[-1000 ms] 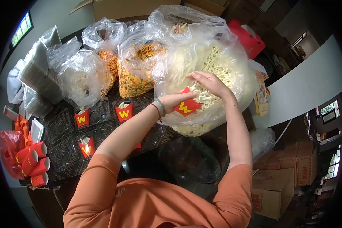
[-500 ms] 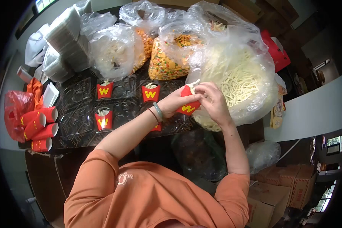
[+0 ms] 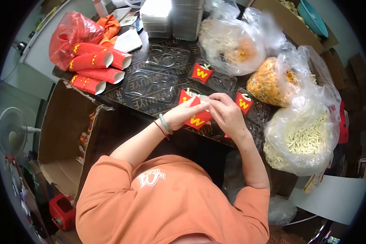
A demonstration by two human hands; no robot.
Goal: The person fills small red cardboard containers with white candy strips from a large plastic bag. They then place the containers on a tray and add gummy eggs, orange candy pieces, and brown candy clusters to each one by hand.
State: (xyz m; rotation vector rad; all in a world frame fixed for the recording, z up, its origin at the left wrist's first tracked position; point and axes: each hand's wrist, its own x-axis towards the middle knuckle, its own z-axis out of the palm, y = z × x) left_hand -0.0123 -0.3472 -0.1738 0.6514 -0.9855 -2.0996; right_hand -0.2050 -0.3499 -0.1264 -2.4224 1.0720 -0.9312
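My left hand (image 3: 182,116) is closed around a red french fry carton (image 3: 197,120) with a yellow logo. Pale fry-shaped sticks (image 3: 203,98) show at its mouth, where the pinched fingers of my right hand (image 3: 227,110) meet them. Directly behind it, a second filled carton (image 3: 184,96) is partly covered by the held one. Another filled carton (image 3: 202,73) lies farther back in a clear plastic tray. To the right of my right hand is one more filled carton (image 3: 244,102). A red edge below my right wrist is mostly hidden.
Nested red cartons (image 3: 94,61) lie at the left beside a red plastic bag (image 3: 71,36). Clear tray stacks (image 3: 186,18) stand at the back. Bags of pale sticks (image 3: 305,140) and orange mixed bits (image 3: 268,81) line the right. A cardboard box (image 3: 65,142) stands below the table's left edge.
The view has turned left. Both hands have carried the carton away from the bag of pale sticks, to the left, over the trays. Sticks that stood up high from it now show less.
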